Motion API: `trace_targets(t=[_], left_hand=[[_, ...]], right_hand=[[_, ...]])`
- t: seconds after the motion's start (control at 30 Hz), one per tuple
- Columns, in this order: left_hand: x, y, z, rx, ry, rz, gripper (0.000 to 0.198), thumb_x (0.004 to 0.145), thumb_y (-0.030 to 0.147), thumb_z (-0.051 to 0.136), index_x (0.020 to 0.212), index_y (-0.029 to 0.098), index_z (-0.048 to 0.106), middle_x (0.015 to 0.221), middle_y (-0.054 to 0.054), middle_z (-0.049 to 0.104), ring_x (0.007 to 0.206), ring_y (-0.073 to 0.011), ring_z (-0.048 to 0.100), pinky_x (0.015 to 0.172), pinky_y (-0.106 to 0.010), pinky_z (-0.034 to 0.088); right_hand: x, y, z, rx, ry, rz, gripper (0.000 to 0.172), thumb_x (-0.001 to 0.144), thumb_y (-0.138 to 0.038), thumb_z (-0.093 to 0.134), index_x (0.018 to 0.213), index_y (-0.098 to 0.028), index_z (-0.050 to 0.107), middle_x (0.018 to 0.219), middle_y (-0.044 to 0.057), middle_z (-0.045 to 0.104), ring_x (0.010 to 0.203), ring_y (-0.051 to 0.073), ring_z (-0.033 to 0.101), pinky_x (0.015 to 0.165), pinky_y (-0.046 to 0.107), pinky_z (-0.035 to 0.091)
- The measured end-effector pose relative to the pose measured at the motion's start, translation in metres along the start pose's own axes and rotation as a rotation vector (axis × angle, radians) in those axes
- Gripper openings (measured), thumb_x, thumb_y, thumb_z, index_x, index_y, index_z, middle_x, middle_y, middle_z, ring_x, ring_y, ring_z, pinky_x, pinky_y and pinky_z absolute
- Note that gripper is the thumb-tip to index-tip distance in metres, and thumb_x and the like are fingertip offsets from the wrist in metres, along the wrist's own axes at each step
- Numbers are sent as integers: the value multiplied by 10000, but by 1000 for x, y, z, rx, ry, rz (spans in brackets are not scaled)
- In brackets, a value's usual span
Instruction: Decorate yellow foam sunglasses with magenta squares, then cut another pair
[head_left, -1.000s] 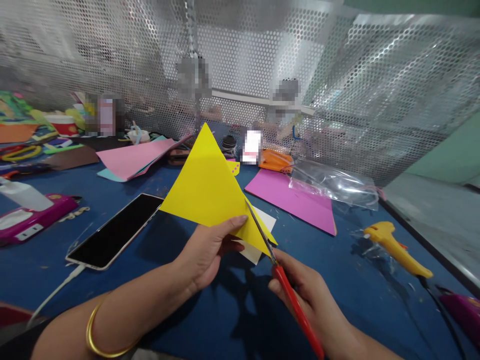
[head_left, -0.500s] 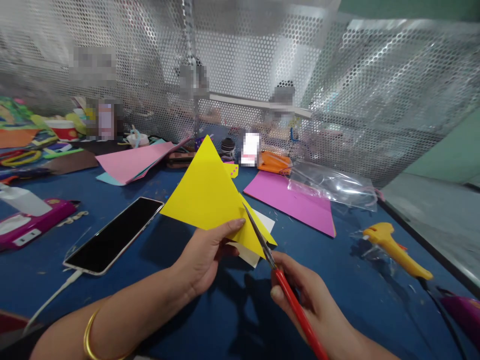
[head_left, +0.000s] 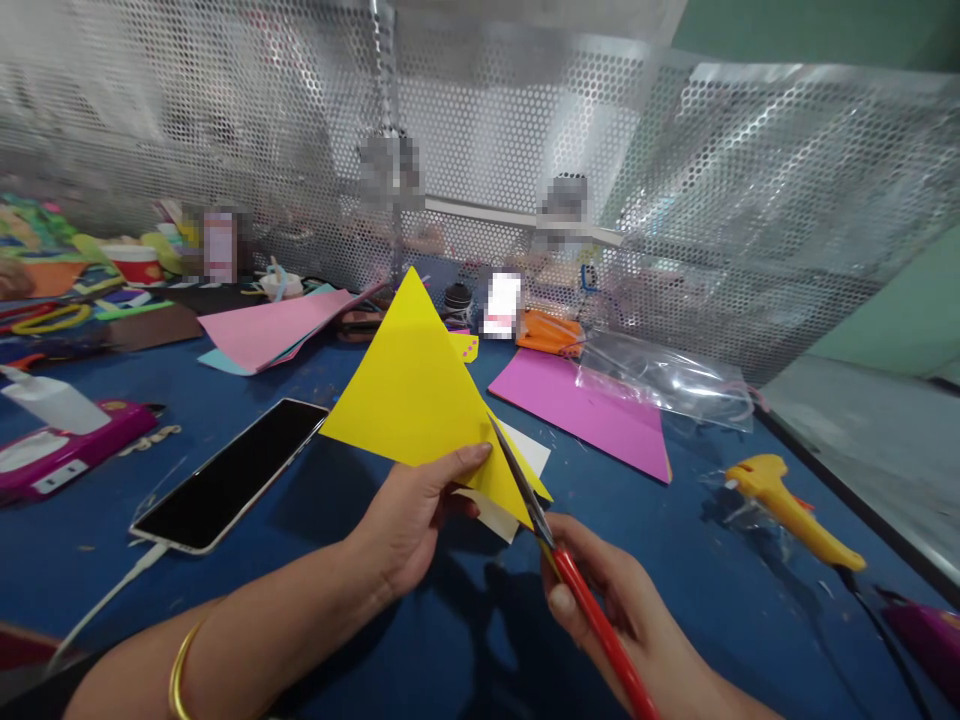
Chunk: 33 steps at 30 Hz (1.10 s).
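Observation:
My left hand [head_left: 420, 510] pinches a sheet of yellow paper [head_left: 409, 385] near its lower edge, thumb on top and fingers curled beneath. The sheet is raised above the blue table and has a pointed top corner. A pair of scissors [head_left: 592, 610] with red handles is gripped in my right hand [head_left: 611, 590]. Its metal blades lie along the right side of the yellow sheet, where a narrow strip stands apart beyond them. The lower blade is mostly hidden by the paper. Under the sheet a white piece of paper [head_left: 531, 455] partly shows.
A phone [head_left: 232, 475] on a cable and a purple power strip [head_left: 82, 455] lie left. Pink sheets [head_left: 270, 325] are behind. A magenta sheet [head_left: 585, 410], a clear plastic bag [head_left: 675, 380] and a yellow glue gun [head_left: 795, 510] lie right. A perforated metal screen [head_left: 487, 110] stands at the back.
The view has tilted slightly, so things sit a little lower. The scissor blades look closer together along the cut; both hands keep their holds.

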<state>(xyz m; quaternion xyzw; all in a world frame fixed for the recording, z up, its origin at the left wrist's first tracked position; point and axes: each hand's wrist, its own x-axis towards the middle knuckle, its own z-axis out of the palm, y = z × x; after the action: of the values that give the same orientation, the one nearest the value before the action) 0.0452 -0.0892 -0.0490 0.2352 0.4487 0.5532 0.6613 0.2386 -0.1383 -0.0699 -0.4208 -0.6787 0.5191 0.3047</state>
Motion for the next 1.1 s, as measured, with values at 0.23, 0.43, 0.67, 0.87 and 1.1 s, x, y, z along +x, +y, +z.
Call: trace_targets(t=[0.23, 0.43, 0.67, 0.87, 1.1], left_hand=[[0, 0, 0, 1, -3, -2, 279, 694, 191, 816, 936, 110, 704, 1017, -97, 713, 717, -142, 638, 465, -194, 458], [-3, -4, 2, 43, -43, -4, 332, 682, 224, 828, 975, 117, 716, 957, -84, 723, 707, -150, 642, 486, -205, 462], [-8, -10, 3, 83, -64, -43, 308, 695, 263, 823, 952, 123, 728, 903, -71, 721, 659, -134, 627, 496, -207, 446], [-8, -10, 3, 88, -79, -42, 337, 681, 275, 834, 966, 131, 724, 935, -74, 718, 692, -146, 635, 507, -216, 445], [-8, -10, 3, 76, -69, -52, 325, 662, 281, 849, 919, 128, 722, 875, -72, 715, 652, -139, 613, 507, -219, 427]], right_hand=[[-2, -1, 0, 14, -8, -10, 476, 905, -611, 505, 1191, -231, 534, 759, -24, 438, 652, 134, 349, 575, 264, 308], [-3, 0, 1, 16, 30, -17, 489, 908, -606, 503, 1226, -236, 531, 772, -16, 444, 645, 130, 358, 563, 250, 340], [1, -2, 3, -14, 59, -55, 424, 945, -527, 495, 1214, -204, 547, 740, -30, 438, 601, 107, 371, 520, 223, 346], [4, -3, 1, -69, 47, -12, 397, 974, -465, 468, 1265, -206, 544, 686, -46, 428, 548, 97, 401, 486, 210, 352], [3, -7, 5, -89, 64, 0, 418, 970, -487, 473, 1260, -202, 569, 653, -48, 422, 518, 93, 394, 461, 209, 344]])
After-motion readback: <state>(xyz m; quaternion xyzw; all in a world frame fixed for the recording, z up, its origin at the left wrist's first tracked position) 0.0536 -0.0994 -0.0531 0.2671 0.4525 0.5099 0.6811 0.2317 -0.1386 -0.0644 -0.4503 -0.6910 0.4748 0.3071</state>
